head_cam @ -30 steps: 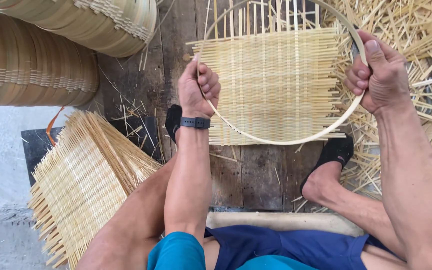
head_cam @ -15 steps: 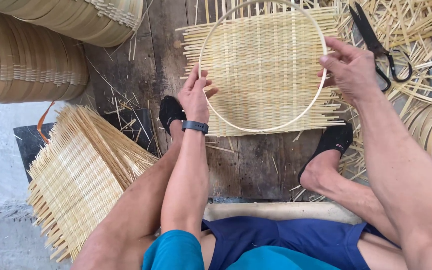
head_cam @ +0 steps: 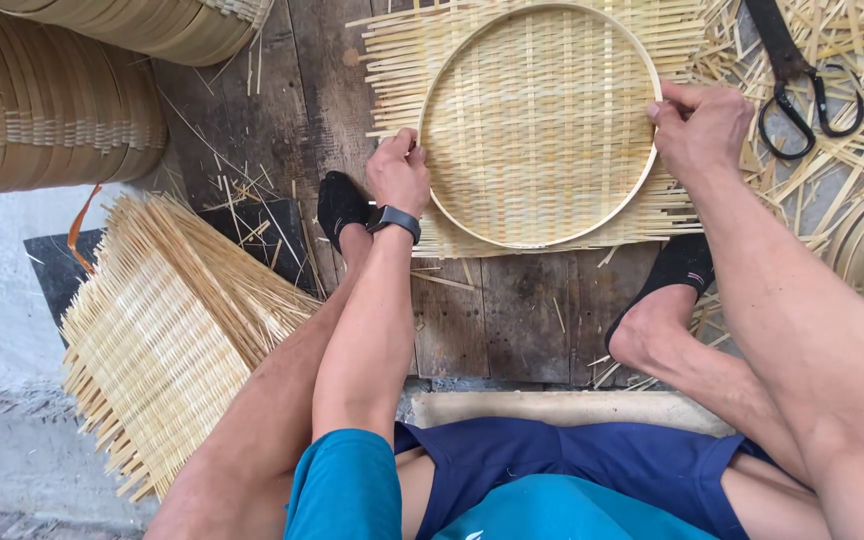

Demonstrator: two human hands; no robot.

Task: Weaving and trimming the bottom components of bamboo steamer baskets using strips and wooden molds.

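The left hand (head_cam: 399,172) sits just left of centre in the upper half of the frame, fingers curled and gripping the left edge of a round bamboo hoop (head_cam: 430,190). The right hand (head_cam: 700,128), at upper right, is closed on the hoop's right edge, thumb on top and fingers tucked around the rim. Between the two hands the hoop lies flat on a square woven bamboo mat (head_cam: 537,120), pressed down so the weave fills the ring and loose strip ends stick out past it on all sides. Mat and hoop rest on dark wooden floor planks (head_cam: 512,310) at upper centre of the frame.

A black watch (head_cam: 393,219) wraps the left wrist. Two feet in black socks are planted below the mat, one beside the left wrist, one under the right forearm. Black shears (head_cam: 800,85) lie at the upper right among scattered bamboo strips, just beyond the right hand. A stack of woven mats (head_cam: 167,340) leans at lower left, and finished round baskets (head_cam: 47,100) are piled at upper left.
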